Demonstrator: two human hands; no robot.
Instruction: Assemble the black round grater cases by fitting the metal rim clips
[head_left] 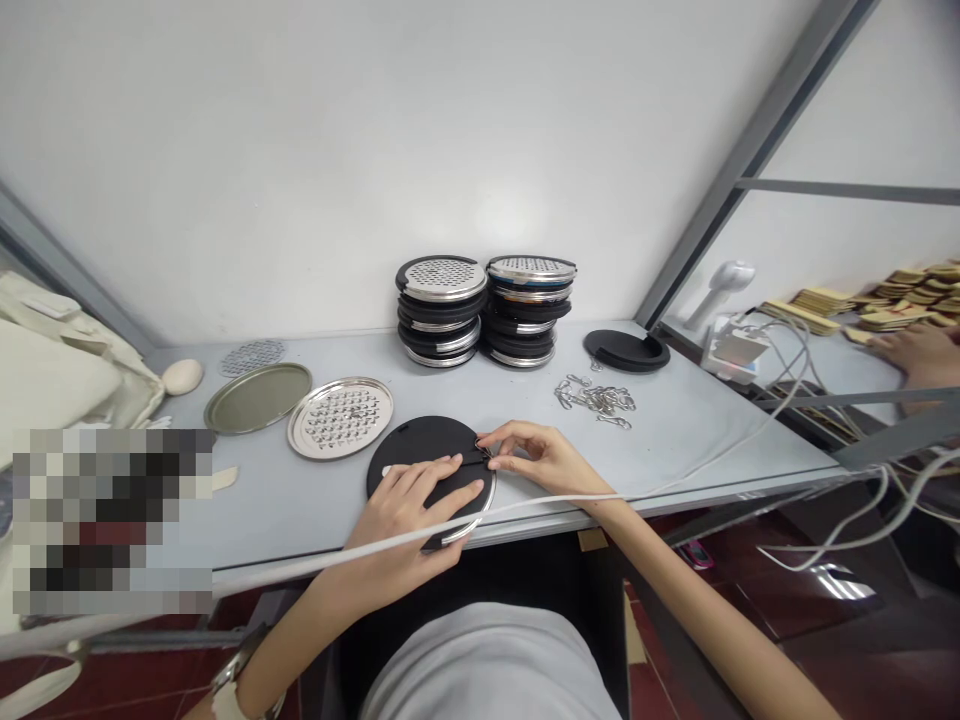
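Note:
A round black disc [412, 440] with a silver metal rim showing at its lower right lies near the table's front edge. My left hand [412, 505] rests across it, fingers spread flat on the surface. At the disc's right edge, my right hand [544, 458] pinches a small metal clip [484, 450] between thumb and fingers; its exact shape is partly hidden. Further right lies a loose pile of small metal clips [598, 398]. Left of the disc sit a round silver grater plate [341, 418] and a plain greenish-grey round plate [259, 397].
Two stacks of black-cased graters [441, 312] [531, 310] stand against the wall. A black ring-shaped case [627, 350] lies at the right. A white cable [555, 498] crosses before my hands. At far right, another person's hand [919, 352] is near wooden pieces [892, 315].

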